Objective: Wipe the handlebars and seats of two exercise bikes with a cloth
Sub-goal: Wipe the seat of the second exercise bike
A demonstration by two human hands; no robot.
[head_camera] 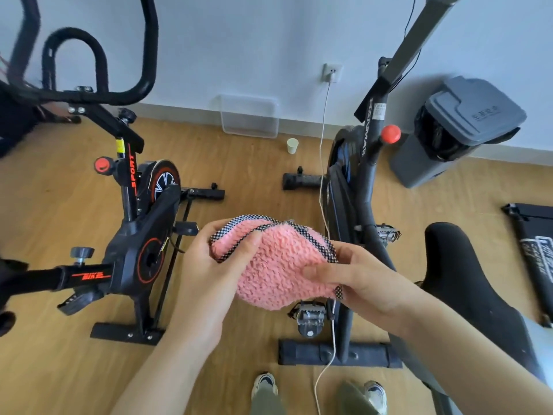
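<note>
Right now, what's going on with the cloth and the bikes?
A person stands between a black-and-red bike and a dark grey bike, holding a bunched pink cloth in both hands. The left hand grips its left edge and the right hand pinches its right side. The cloth touches neither the handlebars on the left nor the seat on the right.

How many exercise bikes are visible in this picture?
2. A black-and-red bike stands on the left; a dark grey bike on the right. More may be outside the frame.
</note>
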